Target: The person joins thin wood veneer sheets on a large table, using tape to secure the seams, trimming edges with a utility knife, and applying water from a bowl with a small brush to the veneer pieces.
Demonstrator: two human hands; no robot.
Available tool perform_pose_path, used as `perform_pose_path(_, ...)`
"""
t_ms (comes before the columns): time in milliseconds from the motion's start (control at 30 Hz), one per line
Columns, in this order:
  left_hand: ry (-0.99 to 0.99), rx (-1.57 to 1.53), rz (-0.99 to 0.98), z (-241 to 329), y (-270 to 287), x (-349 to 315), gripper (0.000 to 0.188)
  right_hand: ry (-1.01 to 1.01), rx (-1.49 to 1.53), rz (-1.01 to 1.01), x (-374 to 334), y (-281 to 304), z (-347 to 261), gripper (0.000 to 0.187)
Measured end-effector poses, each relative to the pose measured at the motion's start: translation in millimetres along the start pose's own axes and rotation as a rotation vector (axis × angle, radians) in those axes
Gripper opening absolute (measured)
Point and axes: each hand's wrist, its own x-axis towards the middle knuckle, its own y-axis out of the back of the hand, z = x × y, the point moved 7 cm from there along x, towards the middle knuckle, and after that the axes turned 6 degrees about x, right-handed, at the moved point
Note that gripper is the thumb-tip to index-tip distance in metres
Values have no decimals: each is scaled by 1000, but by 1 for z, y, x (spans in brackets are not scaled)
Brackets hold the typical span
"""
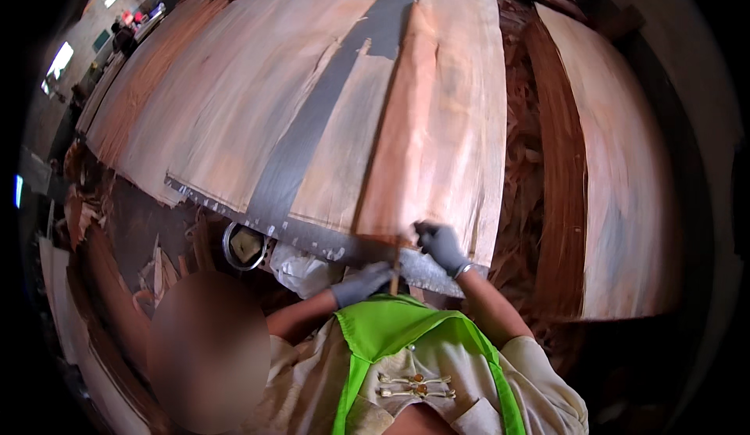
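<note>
Long pale wood veneer sheets (pixel 312 114) lie on a work table, with a pinkish sheet (pixel 402 122) on top near the middle. At the table's near edge, my left hand (pixel 362 284) in a grey glove closes around a thin upright wooden strip (pixel 396 269); its fingertips are partly hidden. My right hand (pixel 442 248), also gloved in grey with dark fingertips, is over the near end of the veneer to the right of the strip. Its fingers are curled and slightly blurred by motion, and what they hold, if anything, does not show.
Another veneer stack (pixel 625 185) lies at the right, beyond a gap strewn with reddish scraps (pixel 523 153). Below the table's left front edge are a round metal-rimmed container (pixel 229 247) and a white plastic bag (pixel 299 271). A grey surface (pixel 312 138) shows between sheets.
</note>
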Motion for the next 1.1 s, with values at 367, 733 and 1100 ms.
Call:
perform_pose_path(367,-28,-223,81,44,27,105,39,-91,18,571,63,169,8,23)
perform_pose_path(733,901,669,580,-161,168,48,114,-29,-492,748,-9,230,-67,28)
perform_pose_path(1100,730,698,441,-103,103,122,61,-52,-117,804,-97,274,-82,20)
